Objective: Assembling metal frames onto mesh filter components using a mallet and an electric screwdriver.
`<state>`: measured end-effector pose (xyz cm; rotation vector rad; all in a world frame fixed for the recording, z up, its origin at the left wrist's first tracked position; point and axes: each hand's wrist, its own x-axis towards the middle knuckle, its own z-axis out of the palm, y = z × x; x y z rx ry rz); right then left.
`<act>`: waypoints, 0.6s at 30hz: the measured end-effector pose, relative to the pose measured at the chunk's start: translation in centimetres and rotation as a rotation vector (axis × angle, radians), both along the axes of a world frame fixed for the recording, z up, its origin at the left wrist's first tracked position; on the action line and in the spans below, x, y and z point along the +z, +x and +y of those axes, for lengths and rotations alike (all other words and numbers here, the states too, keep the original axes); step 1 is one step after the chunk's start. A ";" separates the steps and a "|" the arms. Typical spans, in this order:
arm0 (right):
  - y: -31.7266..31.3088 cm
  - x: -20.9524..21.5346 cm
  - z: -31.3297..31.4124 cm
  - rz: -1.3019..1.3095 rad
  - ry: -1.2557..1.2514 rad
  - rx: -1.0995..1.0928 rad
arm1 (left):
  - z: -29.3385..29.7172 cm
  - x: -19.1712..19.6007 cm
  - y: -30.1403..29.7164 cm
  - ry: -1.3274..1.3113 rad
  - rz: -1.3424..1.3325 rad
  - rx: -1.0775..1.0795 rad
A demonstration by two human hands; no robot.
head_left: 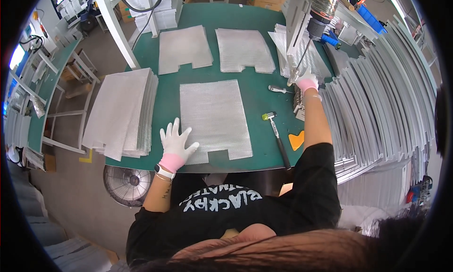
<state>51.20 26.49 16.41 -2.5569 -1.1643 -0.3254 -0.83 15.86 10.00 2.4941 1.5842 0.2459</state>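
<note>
A silver mesh panel (214, 116) lies flat on the green table before me, with a rectangular notch in its near edge. My left hand (175, 147), in a white and pink glove, rests with fingers spread at the panel's near left corner. On the right, my right hand (307, 81) is stretched out, also gloved. Its fingers are closed beside a silver metal piece (293, 76) below a hanging power screwdriver (323, 12); what they hold is unclear. Under my right wrist stands a small box (299, 104), partly hidden by the arm.
Two more notched panels (185, 49) (245, 50) lie farther back. A tall stack of mesh panels (120, 111) stands left. A hammer (276, 135), a screwdriver (279, 89) and an orange scraper (296, 140) lie right. Long metal strips (377, 102) crowd the right side; a floor fan (127, 184) sits below.
</note>
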 end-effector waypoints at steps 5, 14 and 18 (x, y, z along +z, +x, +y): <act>0.9 1.4 1.0 0.343 0.583 0.138 | -1.4 0.7 -0.9 0.257 -0.393 0.085; -19.1 -0.7 -10.3 0.774 0.747 0.714 | -2.8 0.1 2.9 -0.508 -1.184 -0.177; -28.7 -4.8 -16.7 0.441 0.569 0.944 | -3.6 3.2 8.6 -0.548 -1.774 -0.031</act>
